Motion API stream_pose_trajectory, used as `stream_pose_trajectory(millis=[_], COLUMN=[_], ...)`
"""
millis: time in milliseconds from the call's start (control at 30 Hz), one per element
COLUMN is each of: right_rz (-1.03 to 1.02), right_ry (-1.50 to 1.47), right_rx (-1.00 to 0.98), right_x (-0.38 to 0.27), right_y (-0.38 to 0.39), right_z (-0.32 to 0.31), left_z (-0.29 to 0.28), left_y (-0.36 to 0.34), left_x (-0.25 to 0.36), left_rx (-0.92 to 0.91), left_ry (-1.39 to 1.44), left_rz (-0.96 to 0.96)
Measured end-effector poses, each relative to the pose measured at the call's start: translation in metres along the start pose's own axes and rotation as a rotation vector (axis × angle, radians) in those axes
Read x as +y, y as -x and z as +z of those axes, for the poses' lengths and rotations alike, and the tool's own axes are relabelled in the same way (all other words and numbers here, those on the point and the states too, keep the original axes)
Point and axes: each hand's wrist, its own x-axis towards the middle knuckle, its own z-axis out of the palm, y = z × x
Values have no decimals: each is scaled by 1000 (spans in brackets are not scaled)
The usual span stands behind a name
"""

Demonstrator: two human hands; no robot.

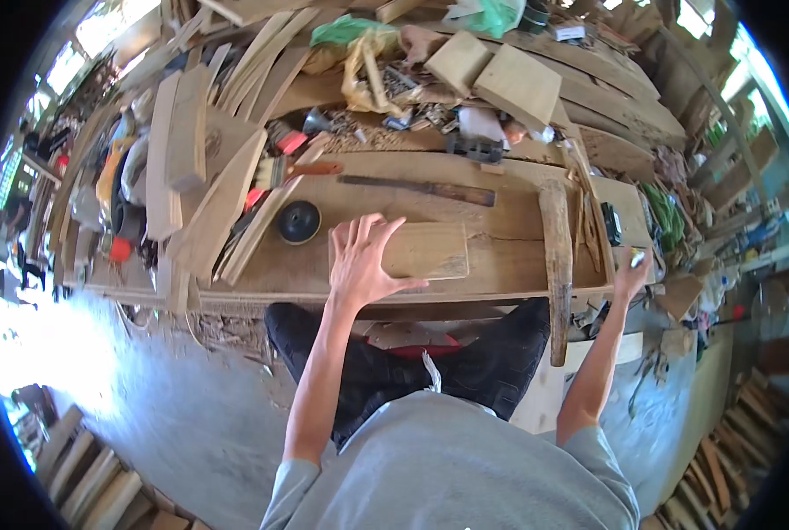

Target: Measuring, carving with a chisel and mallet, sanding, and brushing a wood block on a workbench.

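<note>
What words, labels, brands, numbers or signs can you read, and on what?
No text can be read.
White box-like item, upper right: any print too small.
Dark object near the right hand: any marks too small.
Wooden board at the left hand: no lettering visible.

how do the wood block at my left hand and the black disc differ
The block is rectangular, while the disc is round. The block is pale brown; the disc is mostly black. The block looks larger than the disc. Your left hand covers part of the block, while neither of your hands is on the disc. Both lie on the bench.
</note>
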Motion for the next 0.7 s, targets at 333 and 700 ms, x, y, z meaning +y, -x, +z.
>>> stream_pose_trajectory(millis=[333, 700], right_rz=[-118, -31], right_ry=[-832, -1051], right_rx=[-873, -1165], right_x=[-288, -369], right_y=[152, 251], right_z=[-26, -13], left_z=[70, 38], left_y=[23, 101], left_x=[107, 73], left_rx=[-44, 207], left_ry=[1469, 1598], left_rz=[-225, -910])
